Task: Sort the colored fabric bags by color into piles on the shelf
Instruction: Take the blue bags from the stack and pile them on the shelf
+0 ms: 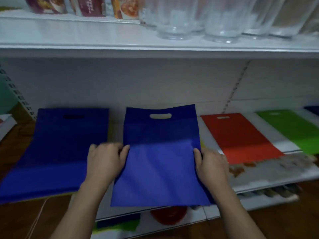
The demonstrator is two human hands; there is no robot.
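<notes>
Head view, biggest first. White shelf runs left to right with bags laid flat on it. Upper shelf above carries clear glasses and printed packets, not part of the job.

Far left: blue pile, dark blue, handle slot at the far end, near edge hanging toward the camera. Can't tell how many bags are in it.

Centre: blue bag, in hand, just right of that pile, tilted with its far handle end raised toward the back panel. Near edge overhangs the shelf front. It isn't on the pile yet.

Right of centre: red bag lying flat, apart from the held one. Further right: green bag, flat, beside the red. Something dark at the far right edge, too cropped to identify.

Left hand grips the bag's left edge, thumb on top, fingers curled under. Right hand grips the right edge the same way.

Lower shelf below: a red item and a blue/green item partly visible, blurred; could be unsorted stock, can't tell.

Judgement: three colour groups are started (blue, red, green), so sorting is well underway. The held bag likely belongs on the left pile. Remaining count is unknown from this view.
</notes>
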